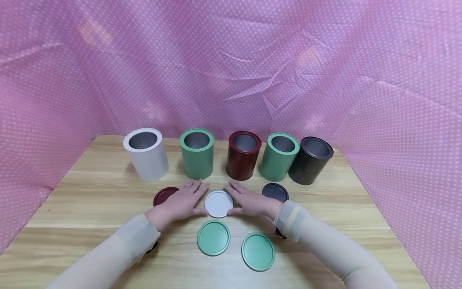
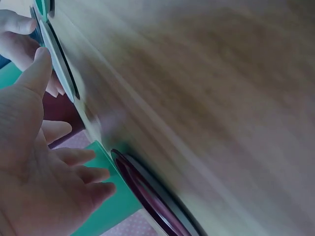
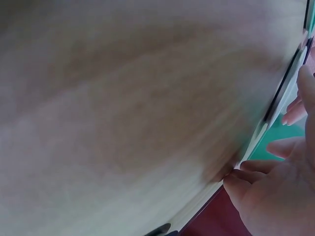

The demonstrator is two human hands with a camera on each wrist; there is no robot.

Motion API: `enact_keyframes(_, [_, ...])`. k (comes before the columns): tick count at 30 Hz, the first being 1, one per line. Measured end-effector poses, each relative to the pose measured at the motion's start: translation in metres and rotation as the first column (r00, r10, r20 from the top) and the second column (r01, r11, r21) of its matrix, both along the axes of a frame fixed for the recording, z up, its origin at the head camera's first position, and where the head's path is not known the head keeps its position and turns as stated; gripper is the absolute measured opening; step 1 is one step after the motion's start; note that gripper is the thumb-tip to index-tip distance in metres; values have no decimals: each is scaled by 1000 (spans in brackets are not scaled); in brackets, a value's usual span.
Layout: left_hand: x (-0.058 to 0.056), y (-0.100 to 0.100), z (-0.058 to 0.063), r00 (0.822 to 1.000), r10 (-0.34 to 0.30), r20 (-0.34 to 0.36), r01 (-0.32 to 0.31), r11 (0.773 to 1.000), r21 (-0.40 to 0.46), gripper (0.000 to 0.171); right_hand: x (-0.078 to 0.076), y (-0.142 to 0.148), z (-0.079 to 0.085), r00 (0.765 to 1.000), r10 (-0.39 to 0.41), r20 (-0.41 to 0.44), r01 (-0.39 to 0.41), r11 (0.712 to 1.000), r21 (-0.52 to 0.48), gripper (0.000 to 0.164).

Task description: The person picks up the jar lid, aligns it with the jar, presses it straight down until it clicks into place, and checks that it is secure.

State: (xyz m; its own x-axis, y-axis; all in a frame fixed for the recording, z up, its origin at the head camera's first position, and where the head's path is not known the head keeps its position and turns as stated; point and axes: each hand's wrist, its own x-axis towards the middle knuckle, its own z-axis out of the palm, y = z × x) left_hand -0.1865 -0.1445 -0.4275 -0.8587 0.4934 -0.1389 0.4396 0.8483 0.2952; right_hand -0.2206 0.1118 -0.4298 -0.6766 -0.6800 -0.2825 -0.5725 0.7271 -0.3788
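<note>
A round white lid (image 1: pixel 218 204) lies flat on the wooden table between the two hands. On its left side the left hand (image 1: pixel 180 200) is spread with straight fingers, the thumb at the lid's edge. The right hand (image 1: pixel 252 199) mirrors it on the other side, fingers extended and thumb close to the rim. Whether the thumbs press the lid, I cannot tell. Partly under the left hand's line of sight is a dark red lid (image 1: pixel 164 195); a black lid (image 1: pixel 275 192) lies just beyond the right wrist. Two green lids (image 1: pixel 213 237) (image 1: pixel 258 251) lie nearer the front.
Along the back stand a white can (image 1: pixel 149 162), a green can (image 1: pixel 197 160), a dark red can (image 1: pixel 241 164), another green can (image 1: pixel 276 162) and a black can (image 1: pixel 306 166), all with open tops. Pink dotted cloth (image 1: pixel 231 72) hangs behind and beside the wooden table (image 1: pixel 72 208).
</note>
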Motion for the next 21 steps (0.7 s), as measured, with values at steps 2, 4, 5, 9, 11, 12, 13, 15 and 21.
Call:
enact_keyframes(2, [0,1,1,1000,-6,6,6,1000,-1,82,-1,-1,-1,1000,-1,3,1,1000,10,85])
enact_keyframes(4, [-1,2,2,1000,-15,13,15,1000,-1,82,-1,-1,-1,1000,-1,3,1,1000,23,86])
enact_keyframes(5, [-1,3,2,1000,-19,22,19,1000,-1,81,-1,-1,-1,1000,-2,2,2,999,34,86])
enact_keyframes(9, [-2,5,-1,999,-28,38,28,1000,-10,82,-1,-2,0,1000,-7,8,6,998,57,87])
enact_keyframes(11, [-2,5,-3,999,-24,43,25,999,-20,83,-1,-2,-1,1000,-6,8,5,998,62,86])
enact_keyframes(12, [-3,5,-4,999,-22,42,23,999,-23,83,-1,-2,-1,1000,-3,5,2,998,63,86])
enact_keyframes(13, [-3,5,-5,999,-21,41,22,999,-23,83,-1,-2,-1,1000,-2,4,2,998,64,86])
enact_keyframes(15, [-3,5,-6,999,-19,41,20,1000,-19,83,-1,-2,-1,1000,-2,4,2,998,63,85])
enact_keyframes(21, [-4,7,-7,999,-14,48,14,1000,-7,80,1,-3,-2,1000,-3,-5,3,998,66,86])
